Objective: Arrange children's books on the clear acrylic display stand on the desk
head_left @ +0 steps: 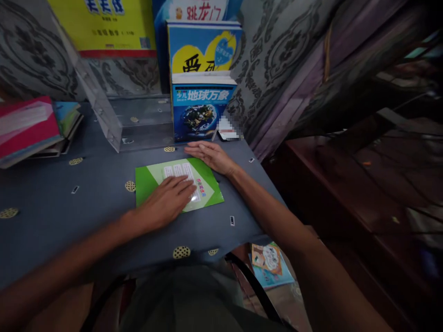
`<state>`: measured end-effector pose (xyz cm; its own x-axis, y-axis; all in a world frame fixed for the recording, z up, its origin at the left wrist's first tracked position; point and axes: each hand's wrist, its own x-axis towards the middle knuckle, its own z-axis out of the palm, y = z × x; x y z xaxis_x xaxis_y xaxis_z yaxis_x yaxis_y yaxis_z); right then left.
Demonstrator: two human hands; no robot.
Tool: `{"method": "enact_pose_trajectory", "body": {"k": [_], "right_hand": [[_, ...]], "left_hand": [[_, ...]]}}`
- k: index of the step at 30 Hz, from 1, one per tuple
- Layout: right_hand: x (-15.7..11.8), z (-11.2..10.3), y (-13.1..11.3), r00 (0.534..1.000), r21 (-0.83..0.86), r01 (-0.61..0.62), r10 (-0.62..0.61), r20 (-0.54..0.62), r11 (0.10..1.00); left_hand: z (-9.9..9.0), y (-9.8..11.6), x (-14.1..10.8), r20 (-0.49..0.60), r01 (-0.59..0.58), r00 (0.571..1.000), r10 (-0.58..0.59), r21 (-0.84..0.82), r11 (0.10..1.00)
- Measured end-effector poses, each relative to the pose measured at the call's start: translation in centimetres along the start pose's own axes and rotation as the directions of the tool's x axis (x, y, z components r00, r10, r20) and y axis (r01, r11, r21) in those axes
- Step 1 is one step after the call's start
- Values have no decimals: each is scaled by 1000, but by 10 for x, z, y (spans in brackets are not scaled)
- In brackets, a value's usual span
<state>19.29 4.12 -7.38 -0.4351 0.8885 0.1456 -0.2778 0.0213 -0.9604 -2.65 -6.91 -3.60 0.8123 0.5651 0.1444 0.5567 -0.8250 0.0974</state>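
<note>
A green book or booklet (213, 195), with pale panels of small print, lies flat on the cloth-covered table. My left hand (170, 199) rests palm down on it, fingers stretched out over the printed panels. At the book's far right corner, my right hand (212, 156) is turned on its side with its fingers extended to the left. It touches or nearly touches the book's far edge. Neither hand grips anything. Just beyond my right hand stands a blue book with a globe on its cover (199, 115).
Behind the globe book stands a blue and yellow book (204, 44). A clear stand (92, 87) holds a yellow book (117, 25). Stacked books (27, 124) lie at the left. More books (272, 267) are low beyond the front edge. A patterned curtain (277, 41) hangs behind.
</note>
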Motion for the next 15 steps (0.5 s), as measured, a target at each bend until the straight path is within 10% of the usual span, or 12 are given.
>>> {"method": "enact_pose_trajectory", "body": {"k": [6, 15], "right_hand": [[-2, 0, 2, 998, 36, 46, -47, 34, 998], [1, -1, 5, 1000, -77, 20, -19, 14, 997]], "left_hand": [[23, -8, 59, 85, -38, 995, 43, -58, 998], [20, 27, 40, 170, -134, 974, 149, -97, 986]]}}
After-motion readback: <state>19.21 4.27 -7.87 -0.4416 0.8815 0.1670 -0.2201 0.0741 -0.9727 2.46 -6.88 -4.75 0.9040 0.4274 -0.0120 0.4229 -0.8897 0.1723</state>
